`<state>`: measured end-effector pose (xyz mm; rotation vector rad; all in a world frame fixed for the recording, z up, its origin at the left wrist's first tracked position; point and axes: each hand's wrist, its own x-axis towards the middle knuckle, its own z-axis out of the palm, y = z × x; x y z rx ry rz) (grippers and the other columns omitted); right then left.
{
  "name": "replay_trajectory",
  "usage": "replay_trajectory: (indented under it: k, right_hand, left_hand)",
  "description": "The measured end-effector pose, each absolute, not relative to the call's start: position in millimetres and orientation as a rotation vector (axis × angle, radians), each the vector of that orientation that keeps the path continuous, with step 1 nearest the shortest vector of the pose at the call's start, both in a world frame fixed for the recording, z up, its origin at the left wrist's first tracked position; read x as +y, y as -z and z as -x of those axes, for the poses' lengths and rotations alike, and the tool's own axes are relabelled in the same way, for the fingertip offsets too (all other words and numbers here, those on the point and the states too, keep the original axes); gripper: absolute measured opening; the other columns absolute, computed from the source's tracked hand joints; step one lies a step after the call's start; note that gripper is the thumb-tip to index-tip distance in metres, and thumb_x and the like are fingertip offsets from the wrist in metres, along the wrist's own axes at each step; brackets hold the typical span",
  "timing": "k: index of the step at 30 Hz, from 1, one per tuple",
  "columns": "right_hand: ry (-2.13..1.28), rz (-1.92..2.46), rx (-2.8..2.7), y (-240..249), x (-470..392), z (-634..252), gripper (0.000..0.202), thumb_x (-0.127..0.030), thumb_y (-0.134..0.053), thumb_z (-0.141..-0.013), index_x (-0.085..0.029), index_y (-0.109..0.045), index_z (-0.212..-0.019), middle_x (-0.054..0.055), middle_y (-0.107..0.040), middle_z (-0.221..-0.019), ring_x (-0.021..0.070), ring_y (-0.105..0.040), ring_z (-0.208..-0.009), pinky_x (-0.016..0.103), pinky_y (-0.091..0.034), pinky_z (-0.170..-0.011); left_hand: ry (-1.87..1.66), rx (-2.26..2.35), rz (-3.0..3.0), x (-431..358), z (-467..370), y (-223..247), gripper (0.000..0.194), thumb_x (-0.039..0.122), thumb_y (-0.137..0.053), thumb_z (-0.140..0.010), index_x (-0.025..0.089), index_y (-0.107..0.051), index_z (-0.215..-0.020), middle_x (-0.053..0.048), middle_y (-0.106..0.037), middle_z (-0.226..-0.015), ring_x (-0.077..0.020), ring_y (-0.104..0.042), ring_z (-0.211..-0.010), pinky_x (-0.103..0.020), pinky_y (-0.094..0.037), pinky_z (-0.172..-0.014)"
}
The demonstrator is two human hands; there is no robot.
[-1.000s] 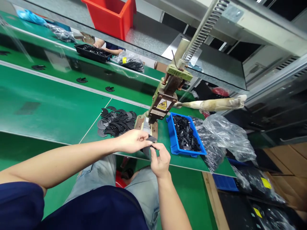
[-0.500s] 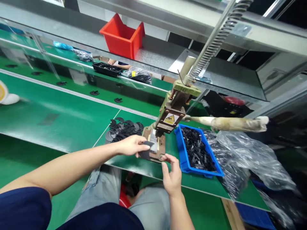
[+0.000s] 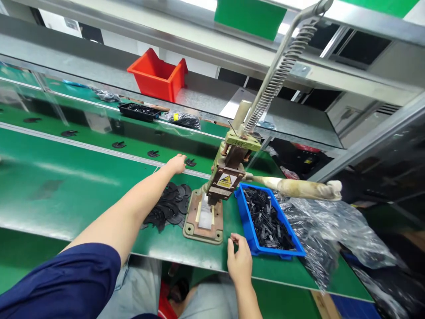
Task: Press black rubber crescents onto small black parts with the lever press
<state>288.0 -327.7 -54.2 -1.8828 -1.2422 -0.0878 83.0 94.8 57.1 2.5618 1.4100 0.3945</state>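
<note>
1 black piece (image 3: 190, 163) is lying on the green belt (image 3: 137, 151), just beside the fingers of the left hand (image 3: 177, 164); whether they're gripping, I can't tell. A dark pile (image 3: 171, 207) is sitting on their near side. Beside a blue bin (image 3: 246, 218), the right hand (image 3: 240, 260) is curving, thumb and fingers apart.

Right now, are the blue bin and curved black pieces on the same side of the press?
No, the blue bin is right of the press, the curved black pieces left.

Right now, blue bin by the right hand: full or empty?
Well filled: small black parts lie heaped across the blue bin, hiding its floor. Whether they reach the brim, cannot tell.
</note>
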Motion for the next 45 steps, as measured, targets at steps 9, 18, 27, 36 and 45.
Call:
replay_trajectory:
  k: [9, 18, 27, 36, 45]
  right_hand:
    - [0.045, 1.767, -1.362, 34.9, -334.1, -270.0, 0.031, -0.035, -0.043, -0.105, -0.021, -0.07, -0.1, 0.008, -0.075, -0.096, 0.0193, -0.072, -0.092, 0.035, -0.059, -0.084]
    - [0.146, 2.059, -1.283, -37.5, -360.6, -338.4, 0.033, -0.042, -0.047, -0.101, -0.022, -0.07, -0.113, 0.011, -0.073, -0.117, 0.0226, -0.067, -0.112, 0.043, -0.054, -0.104]
    - [0.076, 2.629, -0.955, -53.2, -343.1, -441.6, 0.037, -0.04, -0.07, -0.085, -0.024, -0.067, -0.118, 0.01, -0.076, -0.113, 0.0255, -0.07, -0.111, 0.041, -0.052, -0.101]
    - [0.063, 2.658, -0.987, -37.3, -322.7, -462.7, 0.03, -0.034, -0.065, -0.082, -0.022, -0.072, -0.108, 0.01, -0.078, -0.1, 0.0229, -0.07, -0.088, 0.038, -0.053, -0.086]
    - [0.438, 2.281, -1.042, -49.1, -343.0, -443.4, 0.04, -0.045, -0.049, -0.092, -0.016, -0.07, -0.111, 0.014, -0.072, -0.1, 0.025, -0.067, -0.093, 0.043, -0.054, -0.093]
  left_hand:
    - [-0.529, 1.429, -2.395, 47.5, 83.1, 20.1, 0.071, 0.064, -0.044, -0.095, 0.011, -0.065, -0.136, -0.018, -0.065, -0.145, -0.0322, -0.058, -0.139, -0.045, -0.042, -0.121]
    - [-0.543, 1.293, -2.56, -48.2, 139.6, 70.1, 0.099, 0.068, -0.06, -0.079, 0.021, -0.035, -0.163, -0.015, -0.038, -0.169, -0.0404, -0.032, -0.157, -0.058, -0.034, -0.124]
    - [-0.47, 1.275, -2.75, -72.3, 85.5, 57.2, 0.105, 0.077, -0.064, -0.078, 0.015, -0.04, -0.161, -0.024, -0.033, -0.169, -0.046, -0.028, -0.157, -0.066, -0.025, -0.123]
    - [-0.541, 1.339, -2.589, -44.3, 84.6, 52.4, 0.1, 0.072, -0.071, -0.079, 0.018, -0.043, -0.159, -0.021, -0.036, -0.168, -0.0413, -0.03, -0.158, -0.058, -0.027, -0.127]
    - [-0.731, 1.241, -2.636, -71.8, 86.8, 39.2, 0.094, 0.073, -0.069, -0.083, 0.018, -0.046, -0.155, -0.02, -0.039, -0.165, -0.0419, -0.025, -0.159, -0.061, -0.021, -0.129]
